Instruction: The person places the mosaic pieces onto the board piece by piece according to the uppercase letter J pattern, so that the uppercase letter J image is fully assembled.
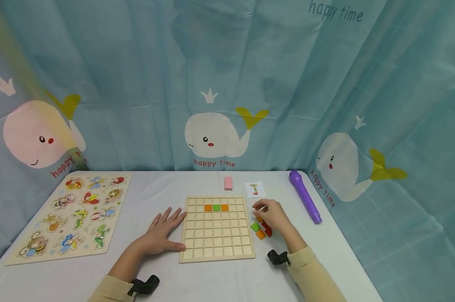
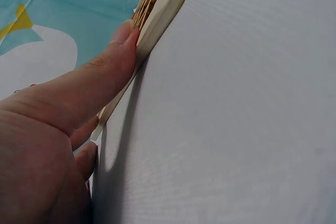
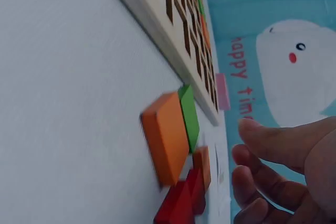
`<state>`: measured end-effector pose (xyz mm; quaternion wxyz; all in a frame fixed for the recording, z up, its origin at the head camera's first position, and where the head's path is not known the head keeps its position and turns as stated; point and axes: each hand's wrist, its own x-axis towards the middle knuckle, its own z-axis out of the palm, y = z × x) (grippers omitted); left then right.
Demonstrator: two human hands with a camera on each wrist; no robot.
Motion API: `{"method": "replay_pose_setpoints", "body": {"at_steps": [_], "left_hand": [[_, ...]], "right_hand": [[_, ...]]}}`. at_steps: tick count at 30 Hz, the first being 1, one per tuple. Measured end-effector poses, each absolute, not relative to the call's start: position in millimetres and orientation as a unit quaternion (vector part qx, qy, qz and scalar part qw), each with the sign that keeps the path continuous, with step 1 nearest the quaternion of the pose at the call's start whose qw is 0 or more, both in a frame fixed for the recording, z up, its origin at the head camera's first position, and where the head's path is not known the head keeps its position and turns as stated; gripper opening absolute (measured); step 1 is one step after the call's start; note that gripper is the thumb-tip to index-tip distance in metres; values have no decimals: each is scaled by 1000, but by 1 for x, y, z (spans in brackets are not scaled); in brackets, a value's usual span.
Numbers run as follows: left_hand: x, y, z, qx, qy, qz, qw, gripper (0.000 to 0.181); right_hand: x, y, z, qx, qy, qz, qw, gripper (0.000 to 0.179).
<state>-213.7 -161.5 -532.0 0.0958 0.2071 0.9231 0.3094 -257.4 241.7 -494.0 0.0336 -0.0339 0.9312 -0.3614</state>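
Observation:
A square wooden grid board (image 1: pixel 218 241) lies on the table, with an orange tile (image 1: pixel 208 208), a green tile (image 1: pixel 216 207) and another orange tile (image 1: pixel 225 207) side by side in an upper row. My left hand (image 1: pixel 161 235) is spread at its left side, the thumb (image 2: pixel 113 59) touching the edge. Right of the board, my right hand (image 1: pixel 270 214) hovers over loose tiles, fingers loosely bent. No tile shows between its thumb and fingers in the right wrist view. Beneath it lie a green tile (image 3: pixel 189 116), an orange tile (image 3: pixel 167 140), red tiles (image 3: pixel 176 205) and another orange tile (image 3: pixel 202 166).
A small card with a coloured tile pattern (image 1: pixel 255 189) lies behind the right hand, near a pink block (image 1: pixel 228 183). A purple microphone-shaped stick (image 1: pixel 306 199) is at the right. On the left lies an insect puzzle board (image 1: pixel 70 218). A blue whale-print curtain (image 1: pixel 144 126) hangs behind the table.

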Motion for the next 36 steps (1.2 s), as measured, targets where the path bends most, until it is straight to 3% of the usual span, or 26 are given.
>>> {"method": "replay_pose_setpoints", "body": {"at_steps": [14,28,36], "left_hand": [[-212,-162,-531,203,926,303,96,114],[-214,-161,-532,208,926,300,97,114],[-215,-161,-534,206,928,297,94,115]], "right_hand": [[-257,259,-505,-20,941,-330,69,17],[-264,235,-490,-46,932,-356,50,21],[-263,204,-484,-89,914,-395,24,11]]}}
